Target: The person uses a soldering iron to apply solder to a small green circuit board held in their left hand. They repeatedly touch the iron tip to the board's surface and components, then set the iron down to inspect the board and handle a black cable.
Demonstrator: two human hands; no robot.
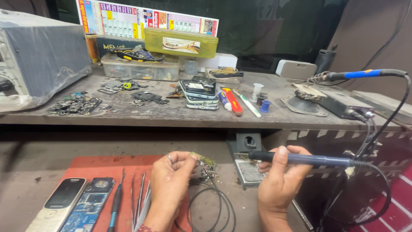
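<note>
small green circuit board (pixel 204 160) being pinched by left hand (pixel 171 182) | blue-handled soldering iron (pixel 309 160) being gripped by right hand (pixel 281 182) | black looped wires (pixel 210 202) lying between

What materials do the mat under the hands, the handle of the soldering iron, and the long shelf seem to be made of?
The mat looks like soft matte rubber or silicone: flat, red, no shine. The soldering iron handle in the right hand seems dark blue matte plastic, perhaps with a rubber grip. The shelf appears to be unpainted wood or board, grey, worn and dusty.
</note>
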